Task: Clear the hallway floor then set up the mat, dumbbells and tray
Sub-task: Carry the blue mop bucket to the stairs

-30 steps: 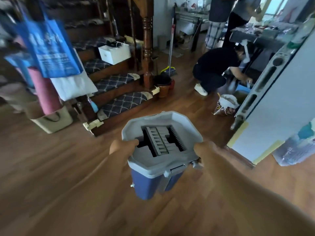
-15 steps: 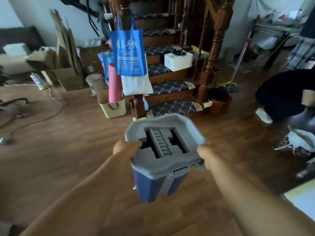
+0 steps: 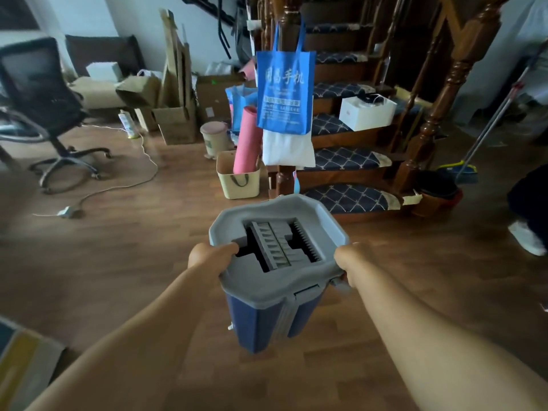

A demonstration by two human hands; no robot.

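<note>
Being gripped by the left hand [image 3: 207, 258] and right hand [image 3: 351, 262], the mop bucket [image 3: 261, 318] is being held upright between them. Its wringer [image 3: 274, 247] is pointing lengthwise forward.

— Open ground noted?
— Bare floor [image 3: 118, 277] is left free to the left of the bucket [image 3: 275, 280].
— Straight ahead?
— Blocked. A basket [image 3: 238, 185] holding a rolled mat [image 3: 247, 140] is set just left of the stair post [image 3: 281, 182]; the stairs [image 3: 344, 200] are spread to its right.
— Flanks?
— Left is crossed by a cable [image 3: 133, 183] and closed by a chair [image 3: 44, 96]. Cardboard boxes [image 3: 178, 126] are piled by the far wall. Right is narrowed by a dark tub [image 3: 436, 185] and a person's shoe [image 3: 526, 240].
</note>
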